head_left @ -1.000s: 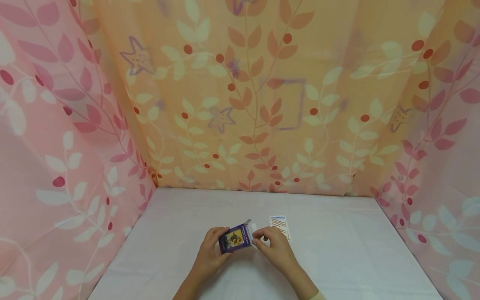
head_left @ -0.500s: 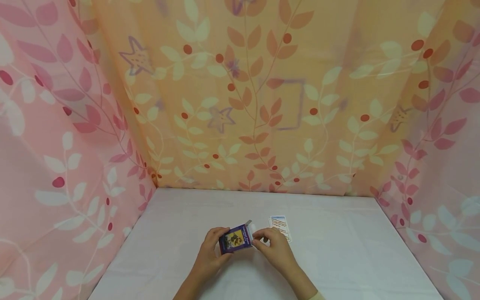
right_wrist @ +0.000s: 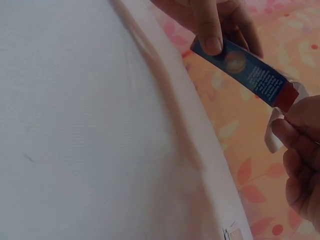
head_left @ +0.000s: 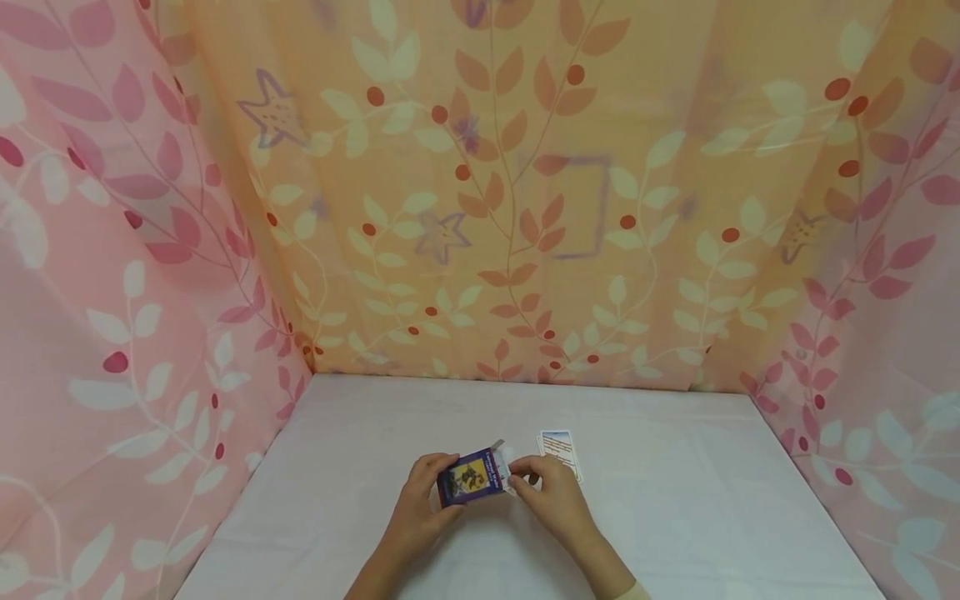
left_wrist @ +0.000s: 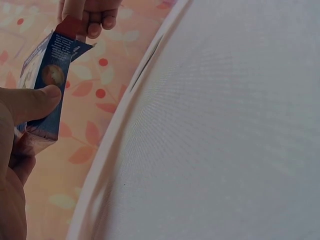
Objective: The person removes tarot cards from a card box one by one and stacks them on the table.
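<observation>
One open box (head_left: 468, 478) in left grip (head_left: 415, 505)

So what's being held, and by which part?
A purple box: the left hand grips its narrow sides; the right hand pinches at its open end, exact spot hidden.

Illegible small print (left_wrist: 63, 46) on one side of the box (left_wrist: 52, 75)

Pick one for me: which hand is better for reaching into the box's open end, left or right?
The right hand, I think: it is at the open end of the purple box. The left hand grips the box nearer its other end, so it seems better for holding steady.
</observation>
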A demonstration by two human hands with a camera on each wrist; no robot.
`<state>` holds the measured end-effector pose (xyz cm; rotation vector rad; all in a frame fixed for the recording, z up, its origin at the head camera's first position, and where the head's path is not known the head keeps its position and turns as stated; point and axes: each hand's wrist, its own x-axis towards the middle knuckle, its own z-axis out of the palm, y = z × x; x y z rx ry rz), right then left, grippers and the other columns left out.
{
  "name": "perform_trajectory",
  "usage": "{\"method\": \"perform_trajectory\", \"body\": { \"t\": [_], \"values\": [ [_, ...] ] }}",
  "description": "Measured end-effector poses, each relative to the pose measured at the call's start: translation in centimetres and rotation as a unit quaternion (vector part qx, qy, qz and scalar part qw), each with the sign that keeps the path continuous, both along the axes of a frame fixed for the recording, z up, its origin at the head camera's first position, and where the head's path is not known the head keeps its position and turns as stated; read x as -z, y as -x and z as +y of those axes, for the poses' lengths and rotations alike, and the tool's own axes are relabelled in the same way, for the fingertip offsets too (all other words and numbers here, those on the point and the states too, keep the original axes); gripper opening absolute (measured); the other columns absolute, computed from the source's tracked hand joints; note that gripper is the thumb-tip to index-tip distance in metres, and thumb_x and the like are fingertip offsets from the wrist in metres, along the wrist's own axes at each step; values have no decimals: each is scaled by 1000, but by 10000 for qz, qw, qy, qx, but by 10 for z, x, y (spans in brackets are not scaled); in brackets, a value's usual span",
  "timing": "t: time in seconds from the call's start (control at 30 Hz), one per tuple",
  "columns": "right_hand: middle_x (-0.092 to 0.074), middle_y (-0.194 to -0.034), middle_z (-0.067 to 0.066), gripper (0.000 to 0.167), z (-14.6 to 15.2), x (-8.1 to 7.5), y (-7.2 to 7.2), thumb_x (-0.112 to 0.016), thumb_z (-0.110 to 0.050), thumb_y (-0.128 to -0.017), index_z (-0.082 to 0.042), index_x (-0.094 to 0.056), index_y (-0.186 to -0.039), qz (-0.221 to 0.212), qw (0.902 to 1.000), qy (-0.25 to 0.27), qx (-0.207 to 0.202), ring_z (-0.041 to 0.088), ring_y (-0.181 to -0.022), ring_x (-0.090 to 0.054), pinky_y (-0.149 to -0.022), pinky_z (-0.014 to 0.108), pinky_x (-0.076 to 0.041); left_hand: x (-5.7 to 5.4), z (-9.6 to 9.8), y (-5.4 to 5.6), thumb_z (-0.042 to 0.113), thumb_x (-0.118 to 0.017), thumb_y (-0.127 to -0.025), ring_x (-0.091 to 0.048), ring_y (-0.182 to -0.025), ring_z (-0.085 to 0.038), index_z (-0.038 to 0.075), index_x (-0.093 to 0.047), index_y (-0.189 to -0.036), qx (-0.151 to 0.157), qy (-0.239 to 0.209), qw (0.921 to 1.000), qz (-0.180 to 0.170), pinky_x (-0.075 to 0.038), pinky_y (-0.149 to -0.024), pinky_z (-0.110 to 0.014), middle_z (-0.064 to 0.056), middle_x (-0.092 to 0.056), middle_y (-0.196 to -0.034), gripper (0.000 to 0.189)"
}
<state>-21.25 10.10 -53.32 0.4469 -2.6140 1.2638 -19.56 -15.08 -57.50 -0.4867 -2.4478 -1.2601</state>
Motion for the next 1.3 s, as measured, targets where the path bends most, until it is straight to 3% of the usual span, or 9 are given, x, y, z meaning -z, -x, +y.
{"method": "perform_trajectory", "body": {
  "t": [0.23, 0.57, 0.93, 1.3],
  "values": [
    [-69, -86, -14, 11, 3, -1, 2, -79, -16, -89, -18, -78, -100, -150, 9998, 140, 19, 3, -75, -56, -65, 19, -52, 2, -1, 1, 7, -96, -67, -52, -132, -15, 19, -59, -140, -49, 6, 10000, 70, -45, -116, -46, 11, -53, -137, 83],
    [-68, -80, -16, 15, 8, -4, 5, -80, -12, -87, -20, -77, -99, -94, 9983, 529, 213, 4, -70, -56, -60, 19, -50, 4, -2, 2, 7, -96, -66, -54, -130, -16, 25, -59, -139, -69, -18, 9998, 201, -47, -113, -45, 10, -54, -135, 84],
    [-68, -81, -14, 16, 13, -10, 5, -80, -11, -88, -23, -77, -99, -283, 9961, 769, 314, 8, -72, -57, -59, 20, -50, 3, -2, 4, 7, -96, -66, -54, -130, -16, 21, -59, -140, -22, 20, 9996, 297, -48, -113, -45, 9, -54, -136, 84],
    [-68, -85, -10, 17, 23, -16, 5, -79, -10, -89, -21, -77, -101, -283, 9947, 941, 307, 11, -76, -57, -61, 20, -50, 0, -2, 1, 7, -96, -67, -54, -130, -15, 19, -60, -140, -120, -15, 9999, 92, -47, -114, -44, 9, -54, -135, 82]
  ]
}}
